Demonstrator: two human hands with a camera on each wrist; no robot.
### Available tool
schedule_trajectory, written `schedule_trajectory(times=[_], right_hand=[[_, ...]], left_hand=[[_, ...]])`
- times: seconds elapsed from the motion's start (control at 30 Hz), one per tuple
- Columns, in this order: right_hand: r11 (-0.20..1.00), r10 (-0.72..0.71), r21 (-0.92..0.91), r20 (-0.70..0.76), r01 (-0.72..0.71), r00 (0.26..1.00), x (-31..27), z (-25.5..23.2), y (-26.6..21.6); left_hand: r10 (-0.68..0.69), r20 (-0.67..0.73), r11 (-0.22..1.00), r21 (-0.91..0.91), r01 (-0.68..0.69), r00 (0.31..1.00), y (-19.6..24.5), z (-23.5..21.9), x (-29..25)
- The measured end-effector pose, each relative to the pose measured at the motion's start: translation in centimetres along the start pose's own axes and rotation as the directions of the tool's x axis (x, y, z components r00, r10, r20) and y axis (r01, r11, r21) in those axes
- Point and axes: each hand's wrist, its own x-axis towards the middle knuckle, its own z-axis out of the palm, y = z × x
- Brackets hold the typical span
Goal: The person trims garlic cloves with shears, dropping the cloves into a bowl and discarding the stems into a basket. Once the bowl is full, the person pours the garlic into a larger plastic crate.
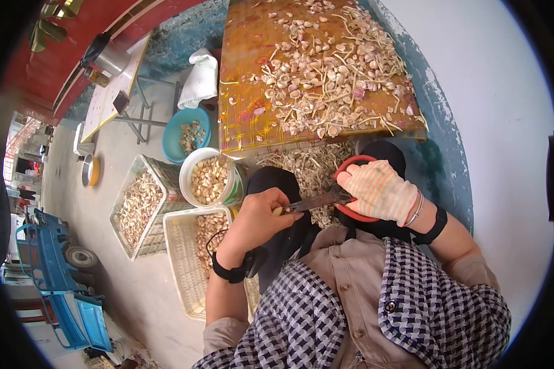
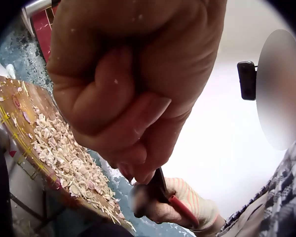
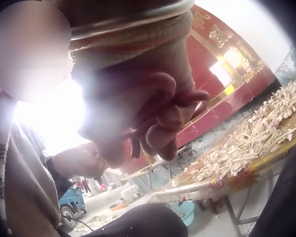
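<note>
My right hand (image 1: 381,192), in a striped knit glove, grips red-handled scissors (image 1: 317,202) over my lap. Their dark blades point left toward my bare left hand (image 1: 255,218). Between its thumb and fingers, the left hand pinches a pale garlic clove (image 1: 278,211) right at the blade tips. The left wrist view shows curled left fingers (image 2: 133,108) hiding most of the clove, with a red handle (image 2: 185,210) beyond. Seen from the right wrist, the big red loops (image 3: 160,84) pass around the gloved fingers.
Ahead, a table (image 1: 243,80) bears a heap of garlic cloves and dry stalks (image 1: 335,74). At left stand a white bucket (image 1: 188,178), a cream basket (image 1: 181,264) and a crate (image 1: 120,227), all with garlic, plus a blue basin (image 1: 171,138). Stalk scraps (image 1: 308,163) lie below the table.
</note>
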Motion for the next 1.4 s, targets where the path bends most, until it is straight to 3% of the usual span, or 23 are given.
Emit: schedule_trajectory(times=[0.2,0.33,0.4,0.47,0.5,0.53,0.63,0.7,0.73,0.77,0.8,0.83,0.87,0.9,0.93,0.97,1.0,1.07,1.13,1.17,1.2,1.23,1.4], right_hand=[[0.984,0.006,0.178,0.137,-0.030,0.991,0.1,0.3,-0.7],[0.856,-0.045,0.515,0.144,-0.036,0.988,0.0,3.9,-0.8],[0.858,-0.051,0.512,0.175,-0.046,0.983,0.0,3.8,-1.4],[0.173,0.222,0.831,0.490,-0.528,0.843,0.2,2.5,-2.1],[0.028,0.173,0.862,0.494,-0.506,0.852,-0.1,2.7,-1.4],[-0.270,0.056,0.863,0.456,-0.426,0.888,-0.7,4.6,-0.6],[-0.247,0.053,0.884,0.421,-0.396,0.906,-0.1,9.2,1.2],[-0.639,-0.009,0.597,0.625,-0.485,0.781,-0.3,9.7,1.4],[-0.646,0.031,0.605,0.629,-0.465,0.777,-0.6,9.0,1.1],[-0.293,0.141,0.795,0.586,-0.532,0.798,-0.5,7.8,0.5],[0.109,0.242,0.823,0.522,-0.558,0.818,-0.4,6.5,0.3],[0.159,0.299,0.820,0.491,-0.550,0.818,-0.1,6.0,0.4],[0.211,0.340,0.813,0.460,-0.543,0.821,0.1,6.2,1.0],[0.447,0.369,0.799,0.245,-0.402,0.897,0.1,7.0,2.3],[0.443,0.398,0.798,0.233,-0.408,0.887,0.2,7.0,3.8],[0.050,0.484,0.948,0.251,-0.313,0.838,0.6,6.6,5.7],[-0.337,0.538,0.933,0.301,-0.126,0.788,1.3,6.1,7.8],[0.151,0.739,0.941,0.095,-0.302,0.667,3.1,5.1,12.2],[0.424,0.818,0.767,-0.096,-0.482,0.567,5.2,5.2,17.5],[0.425,0.820,0.766,-0.100,-0.483,0.564,6.6,5.6,19.9],[0.582,0.799,0.470,-0.179,-0.664,0.574,8.2,6.1,21.9],[0.640,0.760,0.109,-0.238,-0.761,0.605,9.3,6.5,23.0],[0.541,0.827,0.277,-0.005,-0.794,0.562,11.6,6.0,21.9]], left_hand=[[-0.029,0.008,0.999,-0.022,0.029,1.000,-0.4,0.0,-0.9],[-0.030,-0.028,0.952,-0.305,0.020,0.999,-1.4,0.5,-1.5],[-0.077,-0.041,0.886,-0.461,0.050,0.996,-1.9,0.6,-2.0],[-0.166,0.038,0.898,-0.407,0.167,0.985,-3.6,1.0,-2.4],[-0.201,0.077,0.817,-0.537,0.211,0.976,-4.4,1.3,-2.9],[-0.209,0.066,0.818,-0.536,0.211,0.976,-5.6,1.3,-3.2],[-0.392,-0.033,0.488,-0.855,0.178,0.919,-9.9,-0.3,-3.4],[-0.517,-0.212,0.468,-0.881,0.066,0.830,-12.3,-2.7,-2.7],[-0.537,-0.258,0.454,-0.891,0.017,0.803,-13.5,-4.2,-2.5],[-0.422,-0.341,0.571,-0.820,-0.046,0.840,-17.8,-4.8,-1.7],[-0.564,-0.279,0.296,-0.947,-0.125,0.777,-20.1,-5.7,-0.1],[-0.365,-0.382,0.476,-0.860,-0.183,0.849,-26.1,-6.7,-0.5],[-0.366,-0.413,0.744,-0.669,-0.005,0.834,-26.3,-7.5,-0.6],[-0.438,-0.400,0.677,-0.736,0.003,0.805,-29.1,-8.4,-1.0],[-0.691,-0.267,0.364,-0.931,0.004,0.672,-24.7,-9.2,-0.5],[-0.726,-0.342,0.476,-0.876,0.078,0.597,-24.3,-9.2,0.0],[-0.720,-0.338,0.478,-0.875,0.080,0.606,-24.3,-9.2,0.8],[-0.610,-0.508,0.617,-0.786,-0.037,0.608,-24.2,-8.9,2.3],[-0.559,-0.514,0.639,-0.767,-0.058,0.650,-18.4,-7.4,3.6],[-0.508,-0.492,0.640,-0.765,-0.072,0.707,-15.9,-6.4,4.3],[-0.457,-0.470,0.642,-0.762,-0.086,0.755,-13.4,-5.3,5.0],[-0.434,-0.489,0.662,-0.743,-0.100,0.757,-10.8,-3.9,5.9],[-0.246,-0.388,0.712,-0.694,-0.107,0.888,-4.4,0.5,8.9]])
